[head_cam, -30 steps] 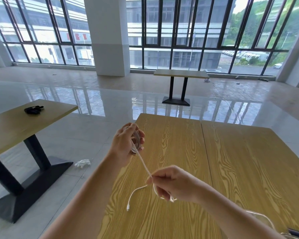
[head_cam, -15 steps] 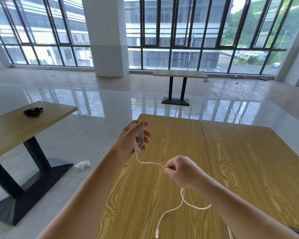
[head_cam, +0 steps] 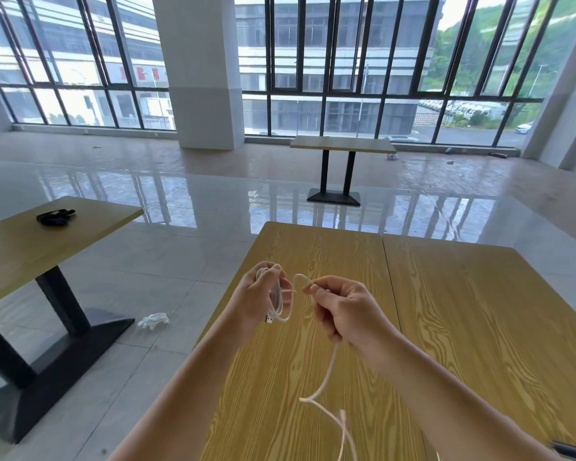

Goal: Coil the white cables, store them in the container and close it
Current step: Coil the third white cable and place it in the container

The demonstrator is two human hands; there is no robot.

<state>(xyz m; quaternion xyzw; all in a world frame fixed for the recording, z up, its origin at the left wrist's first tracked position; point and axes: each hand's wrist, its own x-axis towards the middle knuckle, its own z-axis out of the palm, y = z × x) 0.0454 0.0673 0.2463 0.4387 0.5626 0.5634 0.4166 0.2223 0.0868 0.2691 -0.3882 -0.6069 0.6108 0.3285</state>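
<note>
Over a wood-grain table, left hand grips a part-wound white cable, right hand pinches its slack; coiling unfinished, no container visible.

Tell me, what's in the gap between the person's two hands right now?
In the head view, only a short arc of the white cable bridges it, running from the coil held in the left hand to the pinching right hand, above the wooden table.

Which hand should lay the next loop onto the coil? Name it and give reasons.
Right. The right hand pinches the free white cable beside the coil, which the left hand grips.
</note>
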